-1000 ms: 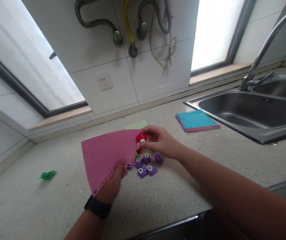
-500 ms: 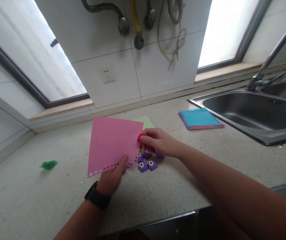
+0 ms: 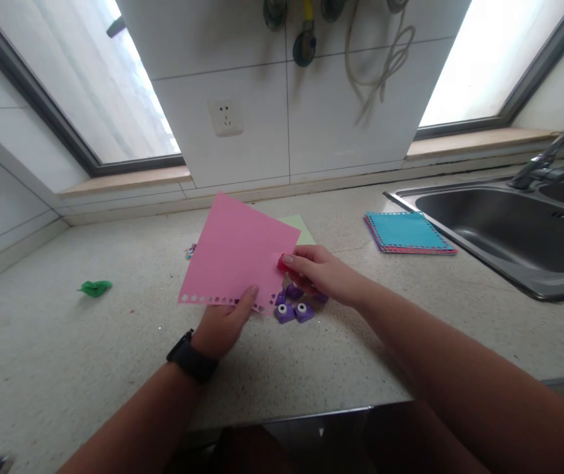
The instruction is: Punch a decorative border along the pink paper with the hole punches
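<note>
A pink sheet (image 3: 242, 253) with a row of punched shapes along its lower edge is held up off the counter. My left hand (image 3: 227, 322), with a black watch on the wrist, pinches that lower edge, thumb on top. At the sheet's right edge, my right hand (image 3: 318, 270) is closed on a small red punch (image 3: 284, 263). Beneath and beside my right hand lie several purple punches (image 3: 304, 312), partly hidden. Behind the pink sheet, a pale green sheet (image 3: 301, 227) rests on the counter.
A stack of blue and pink punched sheets (image 3: 407, 232) lies near the steel sink (image 3: 489, 217) at the right. A crumpled green item (image 3: 95, 288) is on the counter (image 3: 89, 368) at the left. Small colourful paper bits (image 3: 191, 251) show behind the pink sheet.
The pink sheet has turned clockwise, its top corner rising, and paper bits now show at its left. The red punch has stayed at the right edge. The camera view has shifted.
</note>
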A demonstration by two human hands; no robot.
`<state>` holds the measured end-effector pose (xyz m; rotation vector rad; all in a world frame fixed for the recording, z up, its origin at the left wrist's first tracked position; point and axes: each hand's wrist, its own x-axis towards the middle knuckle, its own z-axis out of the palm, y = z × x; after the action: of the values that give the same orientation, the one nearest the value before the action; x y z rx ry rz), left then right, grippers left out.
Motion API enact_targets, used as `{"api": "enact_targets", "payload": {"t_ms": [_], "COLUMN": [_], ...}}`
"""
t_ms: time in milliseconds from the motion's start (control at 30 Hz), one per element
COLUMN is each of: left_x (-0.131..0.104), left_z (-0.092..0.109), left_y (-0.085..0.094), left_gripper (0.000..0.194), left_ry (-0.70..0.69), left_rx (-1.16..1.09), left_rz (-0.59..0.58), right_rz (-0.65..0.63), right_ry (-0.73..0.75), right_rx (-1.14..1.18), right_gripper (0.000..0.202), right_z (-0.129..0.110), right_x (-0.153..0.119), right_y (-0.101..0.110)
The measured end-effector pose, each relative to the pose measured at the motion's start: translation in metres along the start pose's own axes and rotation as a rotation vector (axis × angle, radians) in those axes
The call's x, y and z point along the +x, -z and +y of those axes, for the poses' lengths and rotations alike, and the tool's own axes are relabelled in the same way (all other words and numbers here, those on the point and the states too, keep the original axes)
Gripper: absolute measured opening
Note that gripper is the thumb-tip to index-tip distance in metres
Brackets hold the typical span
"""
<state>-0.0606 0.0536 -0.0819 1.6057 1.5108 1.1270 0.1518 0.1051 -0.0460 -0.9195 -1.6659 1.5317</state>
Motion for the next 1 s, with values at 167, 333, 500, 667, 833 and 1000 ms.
{"api": "enact_targets", "payload": {"t_ms": [167, 333, 500, 667, 833, 1000], "left_x": [0.001, 0.001, 0.002, 0.003, 0.003, 0.002], "left_z": [-0.002, -0.002, -0.002, -0.005, -0.007, -0.007], "left_y": [0.000, 0.000, 0.000, 0.000, 0.001, 0.000], "left_gripper": [0.036, 0.035, 0.033, 0.034, 0.032, 0.033], "left_ry": [-0.041, -0.040, 0.012, -0.035, -0.011, 0.011], "left_rx": [-0.014, -0.035, -0.043, -0.040, -0.064, -0.070], "left_rz": [-0.015, -0.019, 0.002, -0.002, 0.007, 0.000], "right_rz": [0.016, 0.004, -0.019, -0.050, -0.089, -0.100], "right_ry": [-0.031, -0.052, -0.070, -0.073, -0.083, -0.112], "right_rx": [-0.008, -0.043, -0.032, -0.026, -0.043, -0.049], "right_gripper": [0.039, 0.042, 0.041, 0.038, 0.037, 0.034], "right_z": [0.001, 0.001, 0.000, 0.001, 0.004, 0.002], "right_x": [0.001, 0.001, 0.000, 0.000, 0.000, -0.001], "right_y": [-0.001, -0.005, -0.012, -0.017, -0.018, -0.019]}}
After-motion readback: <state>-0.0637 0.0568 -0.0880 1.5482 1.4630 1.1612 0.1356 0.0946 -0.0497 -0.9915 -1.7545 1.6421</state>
